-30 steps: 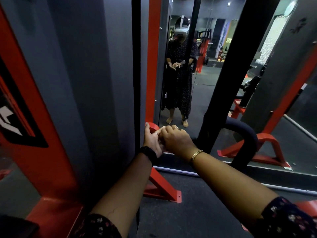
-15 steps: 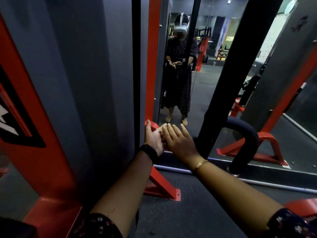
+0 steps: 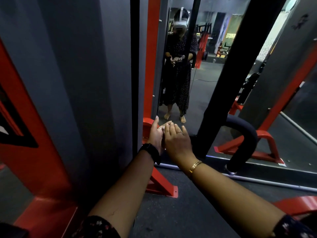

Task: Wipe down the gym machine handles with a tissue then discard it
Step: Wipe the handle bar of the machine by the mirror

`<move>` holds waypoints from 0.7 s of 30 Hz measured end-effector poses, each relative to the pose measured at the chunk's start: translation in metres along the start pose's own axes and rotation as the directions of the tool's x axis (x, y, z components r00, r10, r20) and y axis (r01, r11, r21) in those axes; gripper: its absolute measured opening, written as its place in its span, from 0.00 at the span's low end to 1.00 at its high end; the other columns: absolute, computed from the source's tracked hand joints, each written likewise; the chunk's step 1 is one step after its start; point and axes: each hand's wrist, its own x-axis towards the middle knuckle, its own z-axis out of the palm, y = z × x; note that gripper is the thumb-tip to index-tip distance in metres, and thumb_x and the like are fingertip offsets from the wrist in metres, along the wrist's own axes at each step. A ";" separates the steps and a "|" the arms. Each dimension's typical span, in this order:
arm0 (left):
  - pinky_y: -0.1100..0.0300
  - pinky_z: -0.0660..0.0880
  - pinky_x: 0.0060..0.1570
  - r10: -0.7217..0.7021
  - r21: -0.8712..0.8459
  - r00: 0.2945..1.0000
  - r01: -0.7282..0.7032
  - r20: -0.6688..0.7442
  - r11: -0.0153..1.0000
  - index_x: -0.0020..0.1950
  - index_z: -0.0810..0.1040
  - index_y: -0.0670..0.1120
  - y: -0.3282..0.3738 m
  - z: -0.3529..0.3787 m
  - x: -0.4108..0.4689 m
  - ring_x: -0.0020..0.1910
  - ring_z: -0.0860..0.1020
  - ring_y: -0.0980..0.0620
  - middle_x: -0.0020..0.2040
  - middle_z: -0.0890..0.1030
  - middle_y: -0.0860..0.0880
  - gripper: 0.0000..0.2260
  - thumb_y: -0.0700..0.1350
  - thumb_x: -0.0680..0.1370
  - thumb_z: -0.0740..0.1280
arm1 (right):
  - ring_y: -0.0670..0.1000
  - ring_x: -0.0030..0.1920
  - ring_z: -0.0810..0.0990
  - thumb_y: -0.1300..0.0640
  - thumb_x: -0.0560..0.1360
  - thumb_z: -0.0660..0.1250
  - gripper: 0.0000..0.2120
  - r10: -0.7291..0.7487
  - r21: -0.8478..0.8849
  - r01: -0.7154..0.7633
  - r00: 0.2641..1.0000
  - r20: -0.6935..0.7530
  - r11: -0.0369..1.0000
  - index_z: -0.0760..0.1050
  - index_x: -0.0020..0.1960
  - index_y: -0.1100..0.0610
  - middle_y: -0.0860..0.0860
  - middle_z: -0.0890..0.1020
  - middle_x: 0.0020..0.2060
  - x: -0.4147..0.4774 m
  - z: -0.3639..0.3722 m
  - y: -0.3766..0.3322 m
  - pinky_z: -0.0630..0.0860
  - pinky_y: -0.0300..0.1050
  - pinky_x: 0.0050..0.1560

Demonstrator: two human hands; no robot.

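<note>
Black padded handle (image 3: 243,140) sits untouched. Left of it, the right hand (image 3: 178,140) has uncurled from a fist to straight fingers against the left hand (image 3: 155,134), gripping nothing visible. Tissue unseen, maybe between the hands, and left grip can't be told; probably a hand-off before wiping.

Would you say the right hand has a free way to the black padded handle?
Probably yes: the black post stands between the right hand and the padded handle, but the handle's near side looks unobstructed, and the hand is open.
</note>
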 end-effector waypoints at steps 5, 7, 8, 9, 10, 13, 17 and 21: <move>0.60 0.73 0.48 0.070 0.073 0.995 -0.065 -0.071 0.995 0.56 0.75 0.45 -0.008 0.002 0.004 0.46 0.77 0.52 0.49 0.77 0.48 0.25 0.65 0.79 0.52 | 0.58 0.67 0.73 0.59 0.75 0.51 0.24 -0.195 -0.198 0.157 0.963 -0.188 0.968 0.71 0.68 0.63 0.59 0.75 0.66 -0.037 0.011 0.022 0.60 0.60 0.67; 0.62 0.73 0.46 0.087 0.091 0.993 -0.079 -0.082 0.993 0.54 0.75 0.45 -0.008 0.004 0.004 0.44 0.77 0.54 0.49 0.77 0.49 0.24 0.64 0.80 0.52 | 0.59 0.68 0.71 0.58 0.75 0.57 0.25 -0.182 -0.256 0.138 0.971 -0.153 0.957 0.66 0.70 0.63 0.60 0.73 0.68 -0.044 0.004 0.026 0.57 0.64 0.68; 0.61 0.73 0.47 0.087 0.082 0.993 -0.080 -0.085 0.993 0.54 0.75 0.44 -0.008 0.005 0.003 0.45 0.77 0.54 0.49 0.77 0.48 0.24 0.63 0.80 0.52 | 0.59 0.67 0.73 0.57 0.73 0.61 0.26 -0.137 -0.270 0.100 0.983 -0.122 0.958 0.66 0.70 0.63 0.60 0.74 0.66 -0.042 0.001 0.024 0.60 0.66 0.66; 0.60 0.73 0.49 0.083 0.073 0.993 -0.078 -0.082 0.994 0.54 0.75 0.44 -0.009 0.005 0.004 0.46 0.78 0.53 0.49 0.78 0.48 0.24 0.63 0.80 0.52 | 0.59 0.64 0.76 0.56 0.71 0.65 0.27 -0.078 -0.268 0.055 0.994 -0.073 0.962 0.69 0.68 0.63 0.60 0.77 0.63 -0.035 -0.005 0.020 0.64 0.67 0.64; 0.59 0.73 0.51 0.082 0.069 0.993 -0.076 -0.086 0.995 0.56 0.75 0.44 -0.009 0.005 0.003 0.47 0.78 0.52 0.49 0.78 0.48 0.24 0.63 0.80 0.52 | 0.58 0.60 0.79 0.54 0.70 0.69 0.26 -0.038 -0.258 0.026 0.998 -0.041 0.966 0.74 0.65 0.62 0.60 0.80 0.59 -0.027 -0.006 0.015 0.68 0.67 0.61; 0.57 0.75 0.50 0.072 0.068 0.995 -0.067 -0.072 0.995 0.60 0.73 0.44 -0.009 0.005 0.001 0.49 0.78 0.51 0.51 0.79 0.46 0.24 0.63 0.80 0.52 | 0.56 0.52 0.83 0.51 0.62 0.78 0.27 0.016 -0.152 -0.006 0.998 0.063 0.988 0.80 0.58 0.62 0.58 0.83 0.52 -0.007 -0.013 0.008 0.76 0.62 0.54; 0.57 0.73 0.54 0.115 0.115 0.984 -0.100 -0.132 0.988 0.65 0.71 0.45 -0.013 0.008 0.001 0.56 0.77 0.50 0.60 0.76 0.45 0.25 0.62 0.81 0.51 | 0.55 0.60 0.79 0.53 0.75 0.58 0.22 -0.119 -0.205 0.106 0.991 -0.054 0.973 0.76 0.64 0.61 0.57 0.80 0.60 -0.021 -0.011 0.022 0.68 0.63 0.66; 0.62 0.68 0.58 0.204 0.144 0.954 -0.175 -0.221 0.974 0.68 0.71 0.42 -0.019 0.017 -0.004 0.67 0.71 0.51 0.70 0.71 0.48 0.24 0.57 0.82 0.53 | 0.63 0.61 0.77 0.63 0.72 0.56 0.22 -0.027 -0.295 0.003 0.997 -0.079 0.956 0.74 0.63 0.69 0.65 0.79 0.58 -0.050 -0.019 0.028 0.44 0.61 0.73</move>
